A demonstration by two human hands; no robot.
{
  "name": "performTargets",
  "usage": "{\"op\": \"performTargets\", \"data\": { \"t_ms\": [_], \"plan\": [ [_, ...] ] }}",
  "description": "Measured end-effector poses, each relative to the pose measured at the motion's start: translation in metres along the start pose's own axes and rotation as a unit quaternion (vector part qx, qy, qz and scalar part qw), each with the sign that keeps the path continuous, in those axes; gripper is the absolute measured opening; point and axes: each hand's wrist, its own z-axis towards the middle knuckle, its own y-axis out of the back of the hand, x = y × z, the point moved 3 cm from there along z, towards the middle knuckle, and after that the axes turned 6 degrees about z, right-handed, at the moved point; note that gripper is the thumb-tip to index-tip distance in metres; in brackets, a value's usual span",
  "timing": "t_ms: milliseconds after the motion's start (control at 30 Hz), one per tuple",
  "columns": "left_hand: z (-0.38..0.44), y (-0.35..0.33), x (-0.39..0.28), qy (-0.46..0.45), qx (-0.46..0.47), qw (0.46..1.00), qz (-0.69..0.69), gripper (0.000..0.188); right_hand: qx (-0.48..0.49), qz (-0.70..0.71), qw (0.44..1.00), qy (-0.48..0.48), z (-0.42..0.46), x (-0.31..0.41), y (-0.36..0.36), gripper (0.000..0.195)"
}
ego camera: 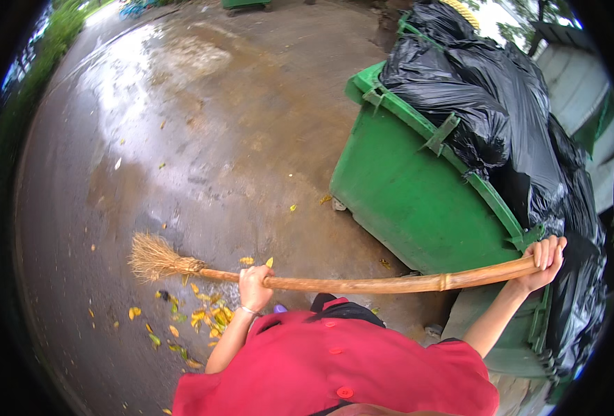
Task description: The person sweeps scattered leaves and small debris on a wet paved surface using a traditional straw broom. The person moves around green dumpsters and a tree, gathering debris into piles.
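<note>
A broom with a bamboo handle [348, 285] and a head of straw-coloured twigs [156, 257] lies level across the front of my body, its head at the left. My left hand [255, 287] is closed around the handle a little way from the bound bristles. At the handle's far right end my right hand [545, 262] grips it, close to the rim of a green wheeled bin. Yellow and green fallen leaves [210, 314] lie scattered and bunched on the wet ground, below the broom head and beside my left forearm.
The large green bin [416, 197] stands at the right, heaped with black rubbish bags [473, 104]. Another green bin [515, 333] is near my right arm. Wet pavement [244, 130] with puddles stretches ahead; a hedge [36, 78] borders it at the left. Part of a green container [244, 3] shows at the top.
</note>
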Motion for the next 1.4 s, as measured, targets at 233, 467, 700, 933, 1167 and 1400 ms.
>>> {"op": "performTargets", "data": {
  "t_ms": [233,467,700,933,1167,1400],
  "plan": [
    [0.065,0.012,0.054,-0.010,0.006,1.000,0.013,0.023,0.008,0.011,0.996,0.086,0.004,-0.071,-0.023,0.006],
    [0.109,-0.020,0.167,0.093,0.045,0.995,-0.008,0.020,0.059,0.062,0.995,0.057,0.051,-0.239,-0.021,0.009],
    [0.207,-0.006,0.231,0.174,-0.018,0.984,-0.016,0.012,0.088,0.144,0.985,-0.031,0.180,-0.451,-0.045,0.011],
    [0.304,0.016,0.270,0.236,-0.117,0.965,0.003,0.011,0.114,0.202,0.970,-0.074,0.280,-0.601,-0.060,0.014],
    [0.446,0.044,0.308,0.225,-0.085,0.970,-0.039,0.006,0.021,0.118,0.989,-0.085,0.391,-0.738,0.009,0.008],
    [0.611,0.085,0.359,0.149,-0.003,0.989,-0.001,0.005,-0.053,0.031,0.997,-0.049,0.444,-0.797,0.082,0.006]
  ]
}}
